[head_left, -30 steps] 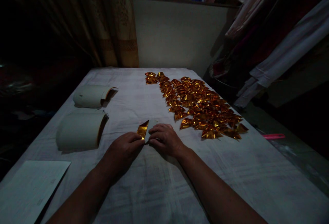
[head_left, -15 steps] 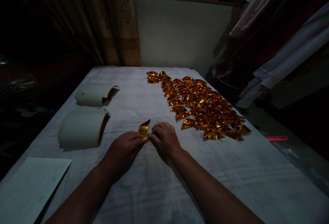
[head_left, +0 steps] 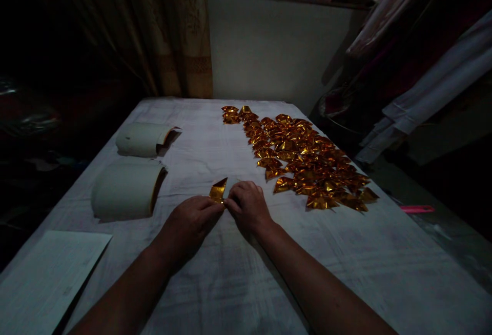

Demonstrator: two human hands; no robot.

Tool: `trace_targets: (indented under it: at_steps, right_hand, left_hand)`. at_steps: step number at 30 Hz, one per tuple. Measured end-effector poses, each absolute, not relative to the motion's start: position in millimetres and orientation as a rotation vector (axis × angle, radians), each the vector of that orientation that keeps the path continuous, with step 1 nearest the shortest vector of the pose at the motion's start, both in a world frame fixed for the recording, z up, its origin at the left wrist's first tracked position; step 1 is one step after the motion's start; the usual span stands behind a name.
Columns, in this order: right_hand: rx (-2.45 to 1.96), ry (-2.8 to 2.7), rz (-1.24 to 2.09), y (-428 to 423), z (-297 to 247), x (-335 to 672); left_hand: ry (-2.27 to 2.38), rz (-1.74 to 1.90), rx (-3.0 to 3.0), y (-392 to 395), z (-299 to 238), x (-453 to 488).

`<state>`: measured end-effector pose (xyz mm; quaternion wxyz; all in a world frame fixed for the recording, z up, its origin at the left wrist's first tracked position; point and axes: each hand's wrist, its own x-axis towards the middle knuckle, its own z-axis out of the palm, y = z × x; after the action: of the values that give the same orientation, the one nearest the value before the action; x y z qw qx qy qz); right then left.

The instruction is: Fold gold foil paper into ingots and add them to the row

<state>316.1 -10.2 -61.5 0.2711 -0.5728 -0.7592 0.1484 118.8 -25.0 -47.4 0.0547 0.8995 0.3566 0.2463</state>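
Observation:
A small piece of folded gold foil paper (head_left: pixel 218 190) stands at the middle of the cloth, its pointed top corner showing. My left hand (head_left: pixel 192 218) is closed on its lower left part, with the thumb and fingers pressed together along the bottom. From the other side, my right hand (head_left: pixel 248 204) has its fingers curled and its thumb and fingertip pinched at the paper's lower right corner. Both thumbs meet near that corner and hide part of the fold. To the right lies a spread of folded gold foil pieces (head_left: pixel 307 155).
Two curved, pale card stacks (head_left: pixel 125 189) lie at the left. A flat pale sheet or stack (head_left: pixel 49 278) is at the near left. A white checked cloth (head_left: pixel 230 283) covers the table. A pink handle (head_left: pixel 417 209) shows beyond the right edge; clothes (head_left: pixel 442 83) hang there.
The pale patch beside the gold foil paper is no longer visible, and the paper looks narrower. My left thumb has moved right, closer to my right thumb. The view has shifted slightly.

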Motion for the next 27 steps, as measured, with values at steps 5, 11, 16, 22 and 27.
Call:
trace_targets:
  at_steps: [5, 11, 16, 22, 27]
  right_hand:
    - [-1.55, -2.035, 0.406, -9.9, -62.5, 316.5]
    - [-1.56, -2.038, 0.394, -9.8, -63.2, 315.8]
    - [-1.542, -2.054, 0.368, -11.3, -62.8, 316.0]
    - [-1.578, -2.039, 0.338, -9.3, -65.7, 318.1]
    - [-1.607, -2.001, 0.326, -7.5, -68.0, 319.1]
  left_hand:
    - [1.068, 0.717, 2.782, -25.6, -48.5, 119.6]
    - [1.106, 0.629, 2.804, -28.3, -44.3, 121.7]
    - [1.15, 0.56, 2.799, -30.1, -43.5, 122.2]
    - [1.161, 0.514, 2.824, -32.9, -40.6, 122.9]
    - [1.216, 0.296, 2.831, -37.7, -28.0, 127.5]
